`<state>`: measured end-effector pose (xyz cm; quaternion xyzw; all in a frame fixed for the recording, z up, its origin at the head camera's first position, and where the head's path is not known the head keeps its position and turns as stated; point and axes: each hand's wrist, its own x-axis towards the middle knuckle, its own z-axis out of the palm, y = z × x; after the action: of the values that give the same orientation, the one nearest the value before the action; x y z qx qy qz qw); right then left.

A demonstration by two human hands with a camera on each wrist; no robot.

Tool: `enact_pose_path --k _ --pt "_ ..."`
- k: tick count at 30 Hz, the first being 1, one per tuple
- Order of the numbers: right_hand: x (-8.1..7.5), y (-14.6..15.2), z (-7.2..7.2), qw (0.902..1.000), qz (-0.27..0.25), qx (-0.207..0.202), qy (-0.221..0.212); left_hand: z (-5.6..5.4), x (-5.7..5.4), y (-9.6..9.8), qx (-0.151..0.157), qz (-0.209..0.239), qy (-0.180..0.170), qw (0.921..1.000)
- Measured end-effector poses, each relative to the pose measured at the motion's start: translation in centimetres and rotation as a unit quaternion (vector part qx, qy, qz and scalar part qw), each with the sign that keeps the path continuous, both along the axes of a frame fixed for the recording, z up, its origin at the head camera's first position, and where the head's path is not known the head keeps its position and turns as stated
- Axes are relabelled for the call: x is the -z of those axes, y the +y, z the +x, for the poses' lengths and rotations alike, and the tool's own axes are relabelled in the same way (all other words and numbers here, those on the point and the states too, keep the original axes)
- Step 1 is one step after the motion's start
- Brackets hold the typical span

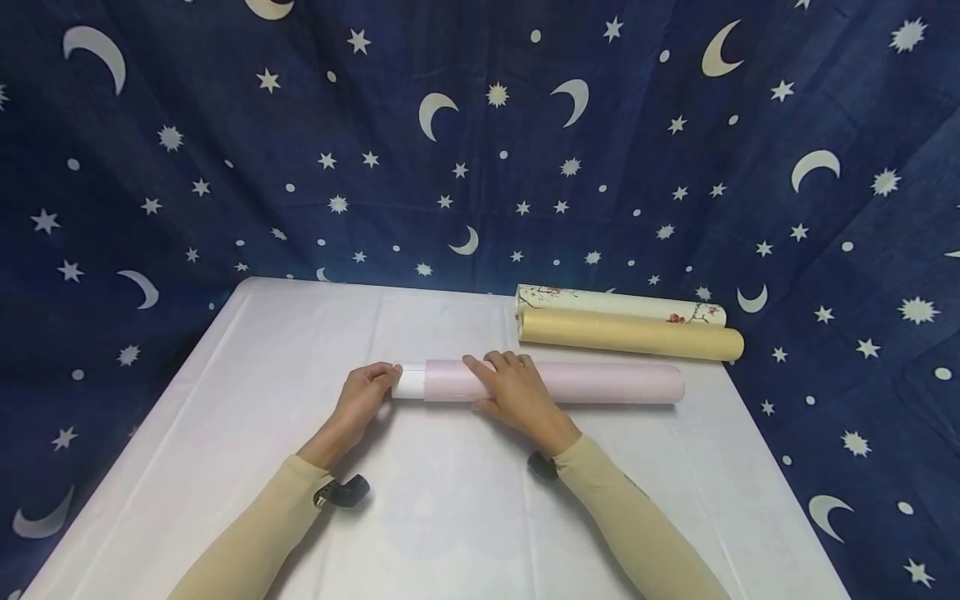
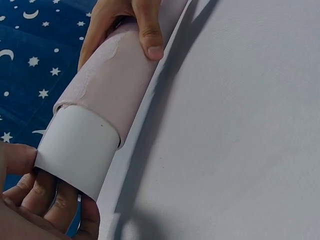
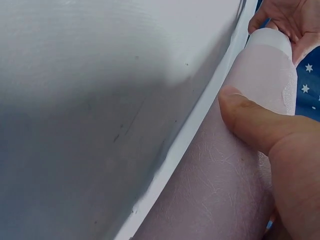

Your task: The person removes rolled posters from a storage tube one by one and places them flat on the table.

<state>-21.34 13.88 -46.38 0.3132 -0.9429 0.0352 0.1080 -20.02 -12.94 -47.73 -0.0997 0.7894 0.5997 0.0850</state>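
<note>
A pink roll of wallpaper [image 1: 615,383] lies crosswise on the table in the head view, with a smooth white inner roll [image 1: 409,383] sticking out of its left end. My left hand [image 1: 367,392] pinches the rim of that white part, thumb outside and fingers tucked inside the open end, as the left wrist view shows. Across the pink roll's left half, my right hand [image 1: 517,392] grips from above; its thumb [image 3: 250,117] presses along the near side. A seam edge runs lengthwise along the pink surface in the left wrist view.
Behind, at the table's back right, a yellow roll [image 1: 630,333] lies against a white roll with a blossom print [image 1: 615,302]. A white cloth covers the table [image 1: 442,508]. Dark blue curtain [image 1: 480,100] with moons and stars hangs at the back and both sides.
</note>
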Motion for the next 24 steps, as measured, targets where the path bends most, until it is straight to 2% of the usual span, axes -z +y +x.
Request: enact_pose_path --k 6,10,17,24 --pt "0.1 0.5 0.0 1.0 0.002 0.002 0.007 -0.1 0.0 -0.3 -0.003 -0.007 -0.011 0.9999" --pt "0.2 0.9 0.0 0.9999 -0.004 0.005 0.008 -0.1 -0.1 -0.5 0.003 -0.014 -0.006 0.9999" --pt "0.4 1.7 0.2 0.9999 -0.005 0.009 0.005 0.0 -0.1 -1.0 0.004 0.004 -0.011 0.9999" --pt "0.2 2.3 0.2 0.9998 -0.009 0.015 0.005 -0.2 0.0 -1.5 0.004 0.002 -0.003 1.0"
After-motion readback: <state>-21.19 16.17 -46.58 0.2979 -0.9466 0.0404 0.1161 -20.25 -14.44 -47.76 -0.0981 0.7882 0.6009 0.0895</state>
